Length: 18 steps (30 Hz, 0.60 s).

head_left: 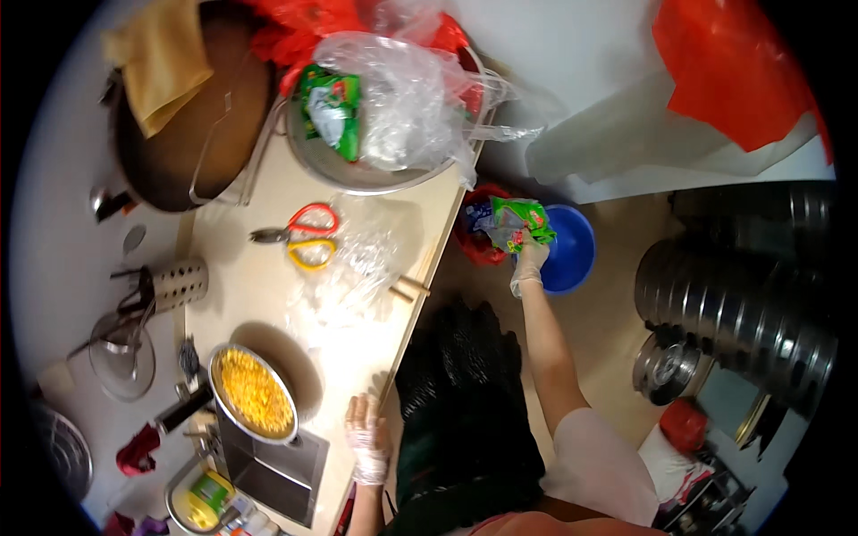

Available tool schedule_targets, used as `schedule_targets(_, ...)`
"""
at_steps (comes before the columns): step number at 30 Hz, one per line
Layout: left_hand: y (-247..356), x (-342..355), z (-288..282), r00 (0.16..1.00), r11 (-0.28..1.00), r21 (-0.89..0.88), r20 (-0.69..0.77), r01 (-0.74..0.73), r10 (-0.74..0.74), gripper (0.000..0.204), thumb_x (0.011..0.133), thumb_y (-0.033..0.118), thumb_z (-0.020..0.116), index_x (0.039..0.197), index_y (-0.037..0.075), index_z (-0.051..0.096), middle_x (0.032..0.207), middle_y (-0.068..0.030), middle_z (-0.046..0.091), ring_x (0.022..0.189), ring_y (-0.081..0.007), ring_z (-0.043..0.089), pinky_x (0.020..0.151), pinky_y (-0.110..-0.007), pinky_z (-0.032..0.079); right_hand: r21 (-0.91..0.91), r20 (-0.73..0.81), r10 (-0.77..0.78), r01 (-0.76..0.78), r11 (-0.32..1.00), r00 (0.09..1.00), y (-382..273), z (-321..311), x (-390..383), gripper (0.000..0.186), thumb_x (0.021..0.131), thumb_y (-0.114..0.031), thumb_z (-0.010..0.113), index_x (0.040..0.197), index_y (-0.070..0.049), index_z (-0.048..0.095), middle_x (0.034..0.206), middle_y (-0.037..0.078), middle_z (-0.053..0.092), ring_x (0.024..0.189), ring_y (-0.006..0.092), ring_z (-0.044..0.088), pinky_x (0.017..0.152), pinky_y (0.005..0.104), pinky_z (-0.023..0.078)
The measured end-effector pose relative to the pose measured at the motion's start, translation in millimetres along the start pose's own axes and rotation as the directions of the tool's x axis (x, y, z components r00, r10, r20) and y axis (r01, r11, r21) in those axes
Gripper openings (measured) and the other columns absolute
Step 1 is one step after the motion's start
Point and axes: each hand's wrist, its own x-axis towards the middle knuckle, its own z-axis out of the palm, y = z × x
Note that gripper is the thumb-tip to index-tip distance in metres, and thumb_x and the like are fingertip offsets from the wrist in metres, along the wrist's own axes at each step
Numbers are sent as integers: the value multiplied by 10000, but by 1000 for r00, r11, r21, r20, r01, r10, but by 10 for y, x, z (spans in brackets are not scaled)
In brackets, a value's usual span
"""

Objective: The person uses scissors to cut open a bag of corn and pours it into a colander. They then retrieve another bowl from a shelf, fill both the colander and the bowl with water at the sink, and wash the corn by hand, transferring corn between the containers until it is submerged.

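Note:
My right hand (531, 261), in a clear disposable glove, grips a crumpled green plastic packet (522, 220) with my arm stretched out over the floor. Below the packet are a bin with a red liner (483, 254) and a round blue bucket (574, 252). My left hand (366, 439), gloved the same way, lies with its fingers extended on the counter's front edge by the small sink (273, 469). It holds nothing. Nearby, a pan of yellow kernels or diced pieces (256, 393) stands partly over the sink, its black handle pointing left.
Scissors (309, 237) with red and yellow handles and crumpled clear plastic (353, 277) lie on the counter (210, 308). A large metal basin (308, 161) holds plastic bags and a green packet. A big wok (134, 170) stands far left; stacked steel pots (715, 299) are at right.

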Motion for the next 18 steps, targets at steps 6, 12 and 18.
schedule_targets(6, -80, 434, 441, 990, 993, 27, -94, 111, -108, 477, 804, 58, 481, 1276, 47, 415, 1320, -191, 377, 1216, -390, 348, 1001, -463, 294, -339, 265, -327, 405, 849, 907, 418, 29, 299, 229, 791, -67, 603, 1004, 12, 576, 828, 94, 639, 690, 140, 552, 645, 300, 462)
schedule_targets(12, -351, 282, 742, 979, 951, 302, -204, 74, -12, 428, 914, 255, 321, 1222, -20, 433, 1232, -256, 401, 1155, -332, 402, 937, -445, 334, -492, 445, -306, 515, 702, 842, 1263, 202, 625, 340, 741, 18, 519, 1069, -55, 570, 1164, 174, 534, 1094, 297, 496, 916, 359, 389)
schedule_targets(18, -643, 304, 1163, 960, 948, 271, -266, 166, -92, 449, 870, 194, 420, 1235, -67, 397, 1228, -320, 376, 1132, -445, 391, 915, -485, 366, -628, 766, -160, 778, 20, 623, 2846, -138, 1433, 414, 744, 39, 467, 1113, -127, 553, 1177, 122, 530, 1112, 296, 480, 906, 358, 413)
